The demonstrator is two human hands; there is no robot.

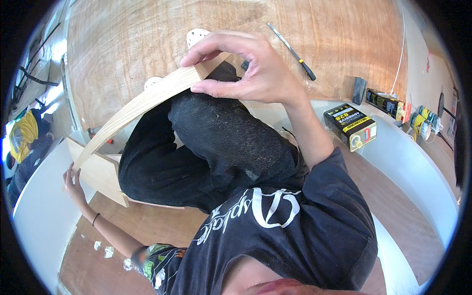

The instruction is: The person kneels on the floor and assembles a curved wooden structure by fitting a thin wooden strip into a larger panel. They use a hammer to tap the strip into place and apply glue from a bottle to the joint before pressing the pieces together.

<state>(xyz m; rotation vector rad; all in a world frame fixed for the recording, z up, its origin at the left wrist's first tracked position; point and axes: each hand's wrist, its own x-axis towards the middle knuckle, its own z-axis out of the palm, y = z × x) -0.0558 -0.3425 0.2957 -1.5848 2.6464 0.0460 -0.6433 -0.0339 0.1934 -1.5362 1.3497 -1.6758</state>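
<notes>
A: What took up the most room?
B: A broad plywood sheet (339,44) lay beyond the person, and a curved white panel (44,182) stood at the left.
A: And after those?
B: The folded, black-trousered legs (221,142). A long pale wooden strip (140,105) ran slantwise past them, from one hand to the other; I couldn't tell whether it touched the trousers.
A: Anything on the right?
B: A black-and-yellow tin (350,125), well apart from the strip.
A: How were the hands?
B: The right hand (260,69) pinched the strip's near end across its width, thumb below and fingers above. The left hand (73,186) had its fingertips at the far end, but how tightly they closed I couldn't tell.
A: Smaller still?
B: A slim tool (293,53) with a black-and-yellow handle, on the plywood.
</notes>
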